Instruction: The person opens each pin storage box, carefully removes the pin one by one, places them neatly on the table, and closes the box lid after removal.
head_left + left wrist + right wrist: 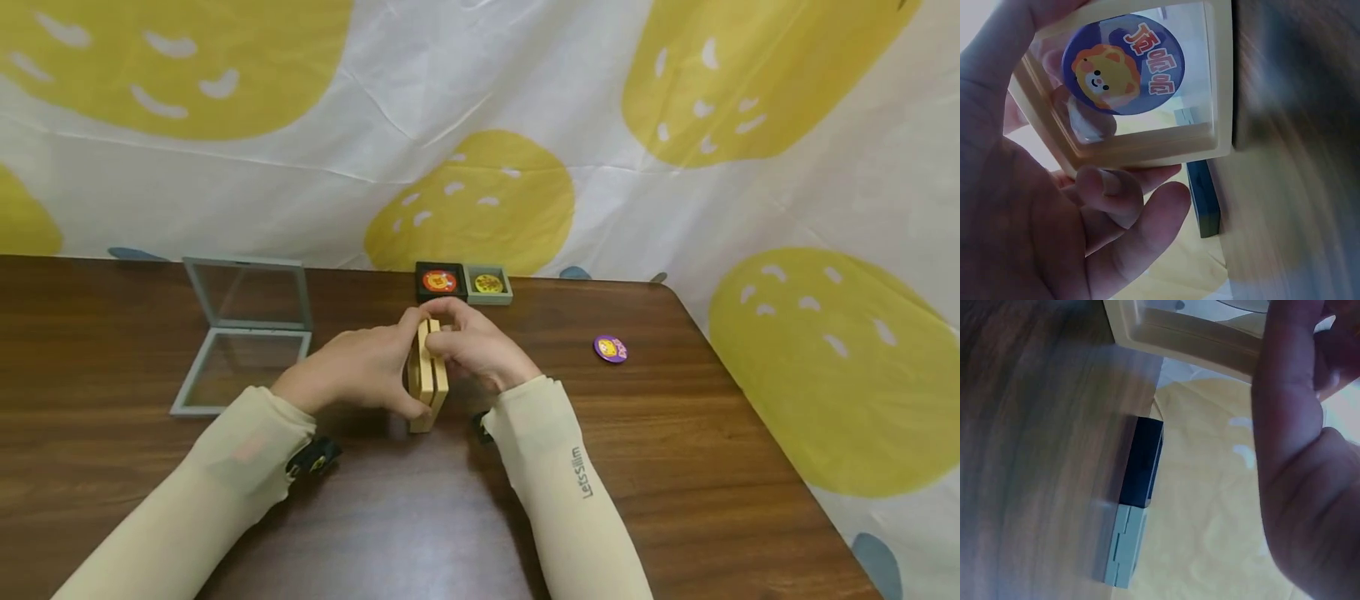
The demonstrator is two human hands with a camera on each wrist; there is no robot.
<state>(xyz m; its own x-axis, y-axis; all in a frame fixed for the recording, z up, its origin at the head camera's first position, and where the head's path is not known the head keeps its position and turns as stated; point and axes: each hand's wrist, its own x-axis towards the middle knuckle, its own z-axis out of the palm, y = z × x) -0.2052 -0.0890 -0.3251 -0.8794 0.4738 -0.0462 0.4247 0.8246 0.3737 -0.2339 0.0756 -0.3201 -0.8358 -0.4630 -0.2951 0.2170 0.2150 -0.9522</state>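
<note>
A small beige display frame (pixel 427 379) stands on its edge on the table between my hands. My left hand (pixel 352 367) grips it from the left, thumb low on the near side and fingers near the top. Around the upper edge, my right hand (pixel 480 346) pinches the frame with thumb and fingers. In the left wrist view, a round purple badge (pixel 1125 65) with a lion face shows within the frame, against its clear film. The right wrist view catches only the frame's lower corner (pixel 1194 340); right-hand fingers hide the rest.
Left on the table stands a larger grey display frame (pixel 258 325), unfolded. By the curtain sit a black frame (pixel 426 294) with a red badge and a grey-green frame (pixel 509 292) with a yellow badge, side by side. Another purple badge (pixel 610 349) lies to the right.
</note>
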